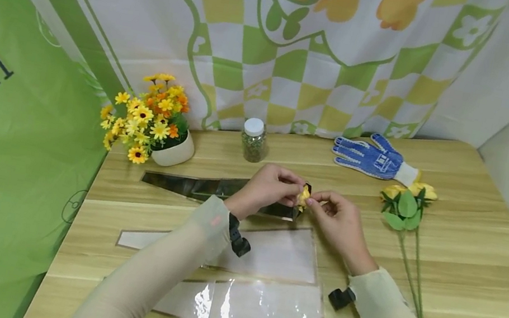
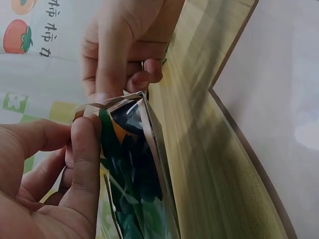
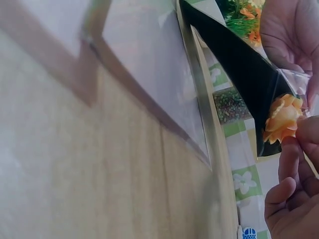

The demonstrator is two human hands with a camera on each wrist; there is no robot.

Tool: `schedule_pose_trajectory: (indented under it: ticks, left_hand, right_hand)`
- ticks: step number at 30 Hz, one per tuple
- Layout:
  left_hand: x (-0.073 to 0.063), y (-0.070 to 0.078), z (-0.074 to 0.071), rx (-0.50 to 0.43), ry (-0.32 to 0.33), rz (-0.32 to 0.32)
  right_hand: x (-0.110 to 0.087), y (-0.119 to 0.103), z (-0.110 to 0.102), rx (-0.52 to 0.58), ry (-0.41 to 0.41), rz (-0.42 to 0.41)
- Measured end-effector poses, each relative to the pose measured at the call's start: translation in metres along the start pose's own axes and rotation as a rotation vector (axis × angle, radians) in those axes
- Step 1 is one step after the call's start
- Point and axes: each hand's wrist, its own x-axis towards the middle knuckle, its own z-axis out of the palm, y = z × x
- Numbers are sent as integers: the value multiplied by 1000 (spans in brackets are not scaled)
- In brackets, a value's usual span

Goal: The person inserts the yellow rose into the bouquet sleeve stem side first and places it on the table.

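A yellow artificial rose sits at the wide mouth of a black-backed flower sleeve with a clear front. My left hand pinches the sleeve's rim between thumb and fingers, seen closely in the left wrist view. From the other side, my right hand pinches the edge of the bloom with thumb and fingertips. Through the clear film, dark green leaves and a stem show inside the sleeve. The sleeve's narrow end points left, toward the flowerpot.
Two pale flower sleeves lie on the wooden table in front. Two yellow roses with long stems lie at right, below a blue glove. A white-capped jar and a potted bouquet stand at the back.
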Motion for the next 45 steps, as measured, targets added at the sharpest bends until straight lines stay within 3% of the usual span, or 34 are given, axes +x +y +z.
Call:
schedule_pose_trajectory:
  ticks: [8, 16, 20, 26, 35, 45]
  left_hand:
    - [0, 1, -3, -4, 2, -16]
    - [-1, 3, -3, 10, -21, -10]
    - [-1, 3, -1, 1, -16, -3]
    - [-3, 4, 0, -14, -15, 6]
    - [-1, 0, -3, 3, -10, 28]
    - [1, -3, -4, 0, 4, 21]
  right_hand:
    - [-4, -3, -4, 44, -35, -37]
    - [1, -8, -8, 236, -193, 226]
    - [5, -12, -9, 276, -237, 272]
    - [6, -13, -5, 265, -257, 247]
    - [4, -8, -5, 284, -318, 143]
    - [5, -10, -5, 337, -348, 156]
